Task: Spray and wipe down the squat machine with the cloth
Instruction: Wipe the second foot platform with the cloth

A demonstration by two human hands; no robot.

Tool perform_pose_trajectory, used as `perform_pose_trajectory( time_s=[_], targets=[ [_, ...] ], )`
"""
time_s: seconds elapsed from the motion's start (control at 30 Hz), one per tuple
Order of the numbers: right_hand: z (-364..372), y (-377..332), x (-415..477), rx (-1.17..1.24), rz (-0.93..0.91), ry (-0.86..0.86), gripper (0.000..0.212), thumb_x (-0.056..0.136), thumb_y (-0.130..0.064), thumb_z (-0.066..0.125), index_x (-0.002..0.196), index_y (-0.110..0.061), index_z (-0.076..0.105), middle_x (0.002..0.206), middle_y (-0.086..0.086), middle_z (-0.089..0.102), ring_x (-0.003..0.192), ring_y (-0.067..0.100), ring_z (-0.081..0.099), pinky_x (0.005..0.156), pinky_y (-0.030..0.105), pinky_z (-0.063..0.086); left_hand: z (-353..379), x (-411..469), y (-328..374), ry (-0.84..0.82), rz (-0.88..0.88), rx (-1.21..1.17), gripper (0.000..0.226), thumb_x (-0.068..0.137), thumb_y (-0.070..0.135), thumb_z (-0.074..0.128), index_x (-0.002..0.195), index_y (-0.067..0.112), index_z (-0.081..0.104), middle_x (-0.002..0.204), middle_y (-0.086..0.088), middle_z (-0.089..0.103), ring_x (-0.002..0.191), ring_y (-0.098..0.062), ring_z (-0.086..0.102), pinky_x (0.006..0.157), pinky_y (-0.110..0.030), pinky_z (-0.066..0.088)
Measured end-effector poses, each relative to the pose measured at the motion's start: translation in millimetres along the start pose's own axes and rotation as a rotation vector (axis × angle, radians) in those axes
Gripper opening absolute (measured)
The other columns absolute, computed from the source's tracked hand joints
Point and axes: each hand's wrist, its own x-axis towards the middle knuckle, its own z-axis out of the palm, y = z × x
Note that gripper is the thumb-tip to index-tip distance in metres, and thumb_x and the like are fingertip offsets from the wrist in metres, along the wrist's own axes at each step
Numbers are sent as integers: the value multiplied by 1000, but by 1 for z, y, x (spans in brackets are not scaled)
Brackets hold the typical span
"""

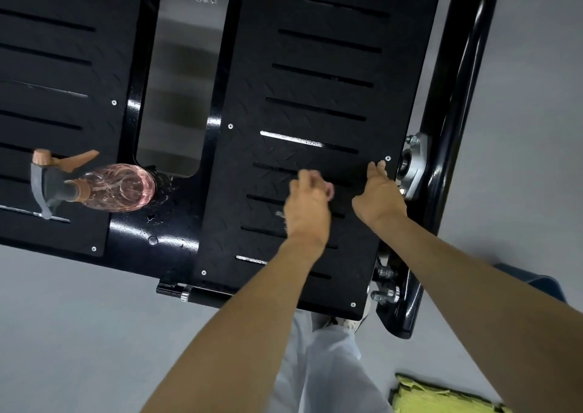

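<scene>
- The squat machine [315, 90] has a glossy black frame carrying 2 matte black foot plates. Both plates have diamond tread, rows of long slots and small silver screws, and an open gap separates them.
- The spray bottle [120, 188] has a clear pink body and a copper-coloured trigger head. It lies on its side at the left plate's inner edge, base toward the gap. Droplets sit on the frame beside it.
- The cloth [441, 393] is yellow-green with ragged edges. It lies low on the right, well apart from the machine, partly cut off.
</scene>
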Motion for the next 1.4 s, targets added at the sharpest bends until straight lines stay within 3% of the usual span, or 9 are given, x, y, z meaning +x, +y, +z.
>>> perform_pose_trajectory(
  time_s=[0.2,0.4,0.57,0.7,0.87,0.97,1.1,1.27,1.4],
  targets=[
    [0,7,-2,-28,-30,-15,78,88,-2,46,153,-12,4,161,2,-8,145,24,21,115,41,27,-13,17,-12,-141,333,306,51,85,-1,48,133,10,39,127,-10,36,112,-29,41,82,-36,41],
    [-1,11,-2,12,-50,-27,78,88,3,42,153,-13,3,161,1,-9,139,24,33,112,41,33,-28,13,-71,24,3,234,57,78,-9,54,130,9,43,122,-12,40,107,-28,42,74,-35,43],
    [-4,12,-4,34,-73,-32,75,90,3,42,153,-13,4,160,2,-9,136,23,37,111,41,34,2,9,-12,141,-264,-17,42,82,-10,50,120,5,53,124,-10,44,104,-28,45,70,-37,48],
    [-6,15,-6,22,-79,-35,76,90,1,44,153,-14,4,161,1,-8,135,23,38,111,42,34,15,-3,23,63,-23,-20,31,74,-17,58,99,1,61,117,-15,50,95,-33,50,58,-33,41],
    [-8,16,-7,-7,-76,-85,78,91,1,43,154,-15,-1,160,-1,-14,135,22,38,112,41,32,4,15,13,-197,279,92,45,88,-5,50,131,10,51,126,-7,43,108,-25,45,73,-32,45],
    [-11,13,-8,-41,-71,-123,80,92,-3,45,153,-15,-5,159,0,-19,135,23,37,113,40,31,-9,33,10,-230,423,58,54,85,-7,53,134,15,52,116,-8,47,104,-25,47,78,-41,50],
    [-12,10,-8,-92,-58,-102,79,92,-5,46,154,-15,-2,159,0,-18,132,22,42,111,41,34,-17,54,38,-113,402,165,51,85,-6,52,133,10,46,126,-10,40,111,-24,44,79,-35,47],
    [-7,7,-10,-134,-50,-65,80,94,-6,47,153,-14,-6,159,0,-18,144,24,21,114,40,29,-14,63,43,-151,502,437,41,93,7,52,133,9,41,138,-11,30,120,-30,38,89,-37,43],
    [-9,9,-12,-172,-63,-68,81,94,-4,45,152,-12,-10,158,1,-22,145,23,19,113,38,32,-35,65,3,-114,357,467,38,97,11,44,134,8,39,131,-12,34,116,-31,38,89,-39,42]
  ],
)
